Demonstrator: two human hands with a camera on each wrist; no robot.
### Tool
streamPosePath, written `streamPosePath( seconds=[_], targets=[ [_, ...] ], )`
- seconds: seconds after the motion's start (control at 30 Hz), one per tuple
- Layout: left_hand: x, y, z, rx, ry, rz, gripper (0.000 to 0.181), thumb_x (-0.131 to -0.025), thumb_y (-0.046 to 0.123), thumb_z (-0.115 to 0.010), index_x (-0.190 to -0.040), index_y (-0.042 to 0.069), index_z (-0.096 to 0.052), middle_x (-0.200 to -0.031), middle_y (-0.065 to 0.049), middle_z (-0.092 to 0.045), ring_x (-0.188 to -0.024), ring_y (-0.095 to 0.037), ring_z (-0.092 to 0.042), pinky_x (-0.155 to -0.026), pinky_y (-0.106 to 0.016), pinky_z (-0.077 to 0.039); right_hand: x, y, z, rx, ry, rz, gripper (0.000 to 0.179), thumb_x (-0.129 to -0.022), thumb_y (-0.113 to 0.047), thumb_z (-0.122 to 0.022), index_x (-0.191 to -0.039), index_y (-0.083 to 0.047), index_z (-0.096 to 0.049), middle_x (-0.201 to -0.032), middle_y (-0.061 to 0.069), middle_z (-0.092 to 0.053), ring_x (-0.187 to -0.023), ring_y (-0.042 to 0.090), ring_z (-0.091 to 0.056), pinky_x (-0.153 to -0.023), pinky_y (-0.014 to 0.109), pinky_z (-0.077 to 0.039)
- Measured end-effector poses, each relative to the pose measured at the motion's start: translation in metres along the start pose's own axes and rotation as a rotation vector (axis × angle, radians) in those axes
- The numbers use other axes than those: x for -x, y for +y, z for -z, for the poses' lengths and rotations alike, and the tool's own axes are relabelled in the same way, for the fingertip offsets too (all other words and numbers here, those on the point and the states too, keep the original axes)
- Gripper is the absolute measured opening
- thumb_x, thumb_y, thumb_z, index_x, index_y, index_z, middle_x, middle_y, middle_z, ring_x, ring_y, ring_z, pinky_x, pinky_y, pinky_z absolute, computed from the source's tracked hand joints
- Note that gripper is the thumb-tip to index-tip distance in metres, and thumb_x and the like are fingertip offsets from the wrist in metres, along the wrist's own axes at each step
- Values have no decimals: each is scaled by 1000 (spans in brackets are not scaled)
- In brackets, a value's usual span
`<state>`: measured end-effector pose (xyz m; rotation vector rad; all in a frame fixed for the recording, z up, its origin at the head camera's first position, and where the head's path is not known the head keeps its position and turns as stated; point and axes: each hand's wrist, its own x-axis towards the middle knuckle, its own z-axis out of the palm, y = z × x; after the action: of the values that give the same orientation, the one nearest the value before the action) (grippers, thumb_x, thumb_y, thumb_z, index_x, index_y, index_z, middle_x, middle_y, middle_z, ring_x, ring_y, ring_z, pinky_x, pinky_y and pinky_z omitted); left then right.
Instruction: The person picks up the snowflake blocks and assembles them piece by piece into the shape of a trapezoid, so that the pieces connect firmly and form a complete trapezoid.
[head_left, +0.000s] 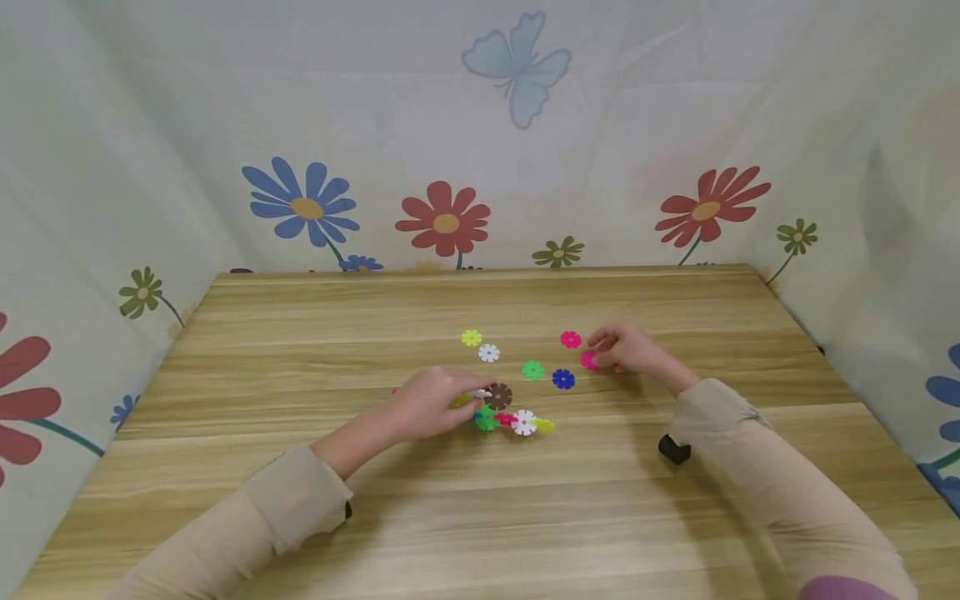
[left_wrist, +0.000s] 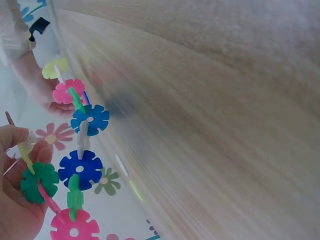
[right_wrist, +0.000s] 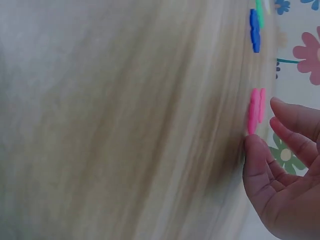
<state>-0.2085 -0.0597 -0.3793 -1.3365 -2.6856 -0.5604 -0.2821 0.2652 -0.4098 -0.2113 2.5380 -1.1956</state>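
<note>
My left hand [head_left: 431,402] pinches one end of a chain of slotted plastic snowflake discs. In the left wrist view, the linked discs include a green disc [left_wrist: 46,176], a dark blue disc [left_wrist: 90,175] and a pink disc [left_wrist: 85,231]. A brown disc [head_left: 501,402] shows beside the left fingertips in the head view. My right hand [head_left: 632,350] is over a loose pink disc [head_left: 587,360] on the table. Its thumb [right_wrist: 256,155] is right at that disc's edge, while the other fingers stand apart from the thumb.
Loose discs lie on the wooden table [head_left: 480,517]: yellow [head_left: 471,337], white [head_left: 489,353], green [head_left: 533,370], blue [head_left: 563,379] and another pink one [head_left: 571,339]. A flower-printed cloth [head_left: 600,150] hangs behind the table. A black wrist device [head_left: 673,450] sits under the right sleeve.
</note>
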Motion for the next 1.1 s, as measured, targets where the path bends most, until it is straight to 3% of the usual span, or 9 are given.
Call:
streamPosePath(
  seconds=[0.27, 0.77, 0.9, 1.1],
  targets=[
    [-2, -2, -2, -9, 11, -12, 31, -85, 19, -57, -114, 10, -60, -110, -5, -63, -99, -16, -61, -82, -31, -50, -6, 4, -5, 123, 1, -21, 32, -78, -5, -64, -107, 5, -55, -92, 16, -56, -59, 11, -47, -50, 23, -44],
    [-3, -3, -3, -24, 10, -10, 31, -84, 20, -58, -114, 12, -61, -109, -3, -64, -100, -15, -60, -82, -31, -49, -6, 0, -7, 194, 20, -31, 23, -79, -5, -63, -98, 3, -53, -82, 11, -52, -59, 13, -46, -49, 23, -43],
    [-3, -2, -3, -22, 8, -6, 31, -84, 20, -59, -114, 12, -61, -109, -3, -64, -100, -15, -61, -82, -31, -49, -5, 0, -8, 172, 26, -18, 22, -79, -2, -63, -94, 3, -48, -83, 13, -52, -60, 14, -49, -50, 25, -46],
    [-2, -2, -5, -13, 0, 6, 32, -83, 23, -61, -113, 12, -61, -109, -3, -64, -101, -15, -60, -83, -30, -49, 2, -4, -15, 48, 31, 11, 17, -80, 6, -56, -95, 6, -46, -79, 13, -51, -60, 16, -57, -55, 28, -51]
  ],
)
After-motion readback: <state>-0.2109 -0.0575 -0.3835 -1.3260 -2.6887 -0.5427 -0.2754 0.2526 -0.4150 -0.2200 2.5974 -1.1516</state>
